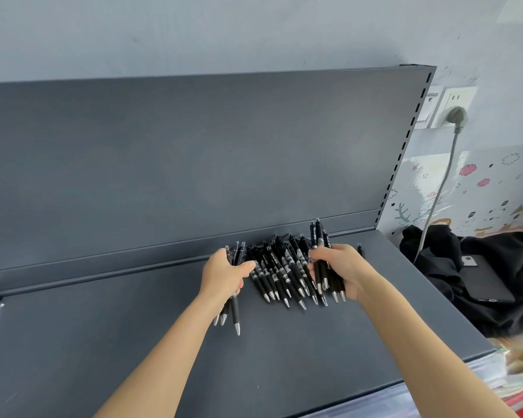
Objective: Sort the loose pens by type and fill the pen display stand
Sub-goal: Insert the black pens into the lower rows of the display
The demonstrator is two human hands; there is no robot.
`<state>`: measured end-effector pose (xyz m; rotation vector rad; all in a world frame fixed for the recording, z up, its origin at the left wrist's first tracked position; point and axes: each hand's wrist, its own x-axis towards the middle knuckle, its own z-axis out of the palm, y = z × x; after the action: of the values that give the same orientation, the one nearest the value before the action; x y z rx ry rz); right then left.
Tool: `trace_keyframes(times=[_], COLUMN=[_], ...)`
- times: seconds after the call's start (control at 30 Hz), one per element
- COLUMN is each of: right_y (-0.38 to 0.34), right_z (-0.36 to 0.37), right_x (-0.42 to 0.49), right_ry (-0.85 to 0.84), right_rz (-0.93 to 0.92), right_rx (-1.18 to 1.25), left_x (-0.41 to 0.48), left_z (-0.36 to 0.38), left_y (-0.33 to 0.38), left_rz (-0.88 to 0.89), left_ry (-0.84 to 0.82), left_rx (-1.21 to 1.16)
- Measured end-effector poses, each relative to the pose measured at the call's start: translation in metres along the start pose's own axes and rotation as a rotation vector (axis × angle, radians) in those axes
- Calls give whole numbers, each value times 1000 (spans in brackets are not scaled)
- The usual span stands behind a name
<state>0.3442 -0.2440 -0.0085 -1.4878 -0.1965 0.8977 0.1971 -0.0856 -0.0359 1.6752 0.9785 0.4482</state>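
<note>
**Handling.** The pens (280,273) are judged light, rigid and smooth-barrelled. A loose bundle is likely to slide apart and roll on the shelf (133,342). Take hold at mid-barrel, around the grip section, with the fingers wrapped round the whole bundle and all tips facing one way. The metal tips and the clips are the parts most likely to snag or bend, so do not lever on them.

**Position.** The pens lie in a fanned heap at the centre of the frame, at the rear of the shelf, just in front of the back panel (194,161). The tips point toward the lower edge of the frame. No display stand is in view.

**Hands.** The left hand (224,274) grips a few pens at the left end of the heap, and their tips project below the fist. The right hand (337,268) grips a larger bundle at the right end, and several push-button ends stand above it.

**Appearance.** The pens are black and retractable, with silver tips, a silver band at mid-barrel and white print on the barrel. All appear to be one type, but the detail is too small to confirm this.
</note>
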Motion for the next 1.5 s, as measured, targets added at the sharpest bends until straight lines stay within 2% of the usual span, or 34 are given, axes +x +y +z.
trace_keyframes(times=[0.13,0.27,0.4,0.5,0.6,0.73,1.1,1.33,1.5], right_y=[11,20,16,18,33,58,116,171,197], right_z=[15,36,65,96,132,185,381,504,576], right_x=[-6,-9,-23,-30,-36,-59,-178,-240,-268], right_ry=[-135,-174,-264,-314,-373,-450,-590,-652,-707], right_rz=[60,66,47,140,262,322,114,232,178], right_rx=[61,190,168,141,119,106,-72,18,-117], left_x=[-11,-22,-36,-50,-68,-97,-213,-284,-316], left_z=[-9,-24,-49,-75,-107,-161,-355,-464,-522], left_y=[-2,-8,-16,-24,-37,-58,-137,-196,-226], left_rz=[-26,-36,-42,-60,-53,-48,-21,-55,-60], left_ry=[-1,36,81,108,139,186,351,513,589], left_rx=[-35,-99,-180,-270,-211,-180,-252,-339,-321])
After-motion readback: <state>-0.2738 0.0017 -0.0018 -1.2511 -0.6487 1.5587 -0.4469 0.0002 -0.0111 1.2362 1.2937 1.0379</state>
